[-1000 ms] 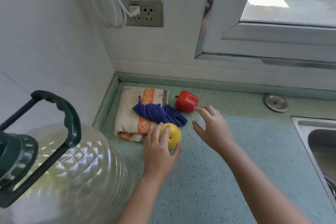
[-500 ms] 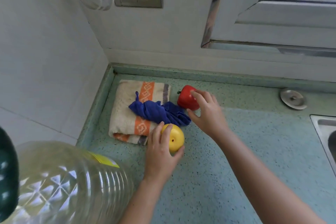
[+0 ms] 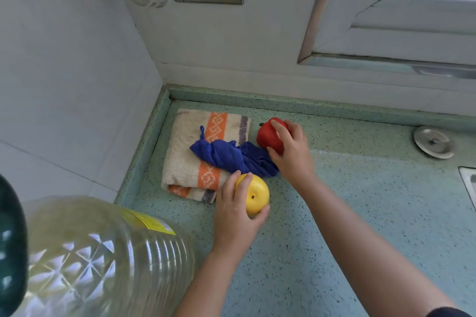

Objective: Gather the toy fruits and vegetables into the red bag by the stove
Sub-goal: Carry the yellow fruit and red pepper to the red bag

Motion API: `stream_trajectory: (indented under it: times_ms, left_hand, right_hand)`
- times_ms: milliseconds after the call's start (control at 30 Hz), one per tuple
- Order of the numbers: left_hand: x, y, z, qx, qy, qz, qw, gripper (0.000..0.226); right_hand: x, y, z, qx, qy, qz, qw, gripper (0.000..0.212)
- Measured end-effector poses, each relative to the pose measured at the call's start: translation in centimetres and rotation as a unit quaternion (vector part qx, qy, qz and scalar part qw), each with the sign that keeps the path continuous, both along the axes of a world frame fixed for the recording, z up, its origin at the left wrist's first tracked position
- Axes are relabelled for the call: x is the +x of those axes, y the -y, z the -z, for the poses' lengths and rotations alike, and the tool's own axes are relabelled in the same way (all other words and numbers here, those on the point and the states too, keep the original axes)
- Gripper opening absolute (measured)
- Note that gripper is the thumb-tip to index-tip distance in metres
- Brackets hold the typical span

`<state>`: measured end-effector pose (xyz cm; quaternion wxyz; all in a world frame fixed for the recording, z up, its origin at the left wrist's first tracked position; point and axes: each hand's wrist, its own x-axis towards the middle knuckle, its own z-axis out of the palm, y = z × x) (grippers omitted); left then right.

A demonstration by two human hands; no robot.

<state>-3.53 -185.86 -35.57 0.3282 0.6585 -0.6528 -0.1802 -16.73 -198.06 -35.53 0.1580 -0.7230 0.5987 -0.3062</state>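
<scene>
Both hands partly hide yellow fruit (image 3: 256,194), red pepper (image 3: 269,136).

Blue cloth (image 3: 231,156) on striped towel (image 3: 198,152)

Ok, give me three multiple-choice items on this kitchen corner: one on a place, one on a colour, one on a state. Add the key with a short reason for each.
1. Where does the blue cloth lie?
A. in the sink
B. partly on the folded towel
C. on the window ledge

2. What colour is the toy fruit in the left hand?
A. yellow
B. green
C. purple

3. What is the right hand doing?
A. resting flat on the counter
B. pulling the plug from the wall socket
C. gripping the red toy pepper

Key: 1 B, the cloth drapes over the towel's near edge onto the counter. 2 A, the round toy is plainly yellow. 3 C, fingers and thumb wrap the pepper.
</scene>
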Motion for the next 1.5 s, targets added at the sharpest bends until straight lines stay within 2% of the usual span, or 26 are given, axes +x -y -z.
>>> stream_trajectory:
  times_ms: [167,533,700,800,1033,1300,1500]
  left_hand:
    - [-0.2,-0.1,-0.1,-0.003,-0.006,-0.008,1.0,0.063]
    - [-0.8,-1.6,-1.0,0.008,-0.025,-0.029,0.999,0.07]
    - [-1.8,-3.9,-3.1,0.019,-0.091,0.002,0.996,0.067]
    - [-2.2,-6.0,-5.3,0.011,-0.129,0.022,0.991,0.066]
    - [-2.0,-12.7,-9.4,-0.016,-0.155,0.064,0.986,0.066]
    - [-3.2,-20.7,-13.3,-0.032,-0.185,0.055,0.981,0.066]
    - [-4.9,-30.6,-13.8,-0.045,-0.206,0.008,0.978,0.064]
  right_hand:
    - [-0.5,-0.6,0.4,-0.01,0.055,0.014,0.998,0.059]
    - [-2.2,-7.1,-2.2,-0.028,0.085,0.014,0.996,0.061]
    - [-3.5,-12.1,-4.6,-0.044,0.105,0.018,0.993,0.062]
    - [-3.9,-14.9,-6.4,-0.077,0.107,0.029,0.991,0.063]
    - [-4.5,-22.0,-10.3,-0.136,0.133,0.05,0.981,0.063]
    - [-6.0,-29.9,-14.6,-0.175,0.111,0.018,0.978,0.062]
    - [-8.1,-39.1,-14.8,-0.183,0.124,-0.019,0.975,0.059]
